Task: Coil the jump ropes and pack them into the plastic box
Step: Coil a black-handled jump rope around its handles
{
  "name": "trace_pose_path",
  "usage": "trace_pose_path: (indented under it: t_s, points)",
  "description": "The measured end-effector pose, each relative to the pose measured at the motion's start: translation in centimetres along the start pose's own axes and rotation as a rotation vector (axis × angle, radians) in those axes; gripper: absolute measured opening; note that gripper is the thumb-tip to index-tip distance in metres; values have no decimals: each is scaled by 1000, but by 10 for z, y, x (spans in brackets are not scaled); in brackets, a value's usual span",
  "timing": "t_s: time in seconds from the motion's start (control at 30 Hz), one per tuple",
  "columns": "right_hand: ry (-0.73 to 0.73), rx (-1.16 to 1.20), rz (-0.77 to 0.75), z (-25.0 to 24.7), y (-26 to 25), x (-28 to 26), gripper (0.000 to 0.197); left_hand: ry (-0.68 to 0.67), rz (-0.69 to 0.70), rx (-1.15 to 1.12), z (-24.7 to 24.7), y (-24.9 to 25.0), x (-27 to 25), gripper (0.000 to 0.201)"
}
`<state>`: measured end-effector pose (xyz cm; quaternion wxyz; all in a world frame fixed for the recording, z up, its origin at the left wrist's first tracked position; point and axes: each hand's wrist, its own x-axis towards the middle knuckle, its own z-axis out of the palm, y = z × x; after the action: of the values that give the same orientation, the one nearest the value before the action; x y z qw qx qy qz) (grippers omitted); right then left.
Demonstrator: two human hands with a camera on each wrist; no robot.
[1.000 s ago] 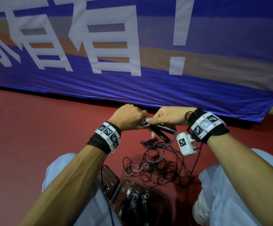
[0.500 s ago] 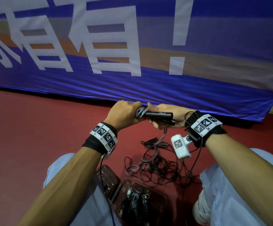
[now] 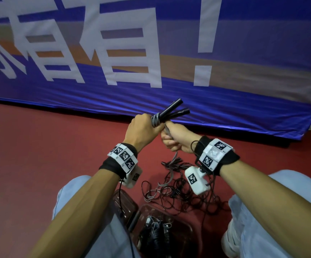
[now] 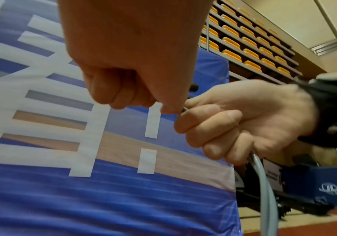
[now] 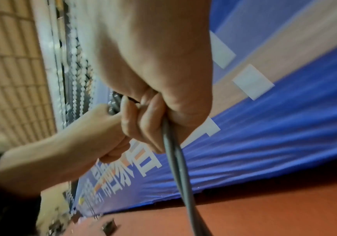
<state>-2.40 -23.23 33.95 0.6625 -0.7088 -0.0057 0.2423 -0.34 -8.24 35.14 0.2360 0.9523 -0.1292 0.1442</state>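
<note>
The left hand (image 3: 143,129) clenches the rope handles (image 3: 171,110), which point up and away, while the right hand (image 3: 177,138), just below, grips the grey rope (image 5: 175,159) trailing downward.

A red floor (image 3: 30,164) is shown at 9 o'clock; a blue banner (image 3: 244,101) with white characters is hung at 12 o'clock; rows of orange seats (image 4: 250,52) are seen beyond.

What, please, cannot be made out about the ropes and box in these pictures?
- Handles: lower ends hidden inside the left hand, head view.
- Plastic box: cut off by the bottom edge; contents dark.
- Loose ropes: too tangled to count.
- Grey cord: blurred, right wrist view.
</note>
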Motion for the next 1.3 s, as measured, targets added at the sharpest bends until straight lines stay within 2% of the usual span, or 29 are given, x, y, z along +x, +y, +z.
trace_pose_path:
  t_s: [0.1,0.2,0.3,0.47,0.57,0.7,0.8,0.87,0.97,1.07,1.2,1.3]
  points:
    - [207,-213,-33,6,4,4,56,-35,-78,11,7,1,-1,48]
    - [318,-441,-98,12,6,-1,54,-96,-173,-7,14,2,0,47]
    - [344,-693,-173,15,13,-4,49,-147,-199,34,23,4,0,43]
    - [342,-905,-224,2,19,-7,27,-176,-223,90,30,4,0,42]
    - [324,-1055,-290,-6,20,-13,25,-269,-252,154,35,1,-4,40]
    - [362,-1264,-420,-17,18,-16,28,-387,-212,231,36,1,-6,47]
    - [406,-1292,-499,-23,10,-18,33,-416,-112,262,29,1,-1,43]
    - [446,-1289,-506,-29,6,-20,45,-435,-33,323,24,0,0,46]
    - [477,-1282,-480,-33,5,-20,62,-470,53,416,20,0,-2,63]
    - [488,-1221,-467,-35,3,-19,67,-441,119,425,14,-2,0,75]
    - [478,-1183,-464,-40,1,-19,61,-403,203,464,5,-1,2,57]
    - [379,-1086,-395,-46,0,-19,61,-399,254,526,-1,4,3,49]
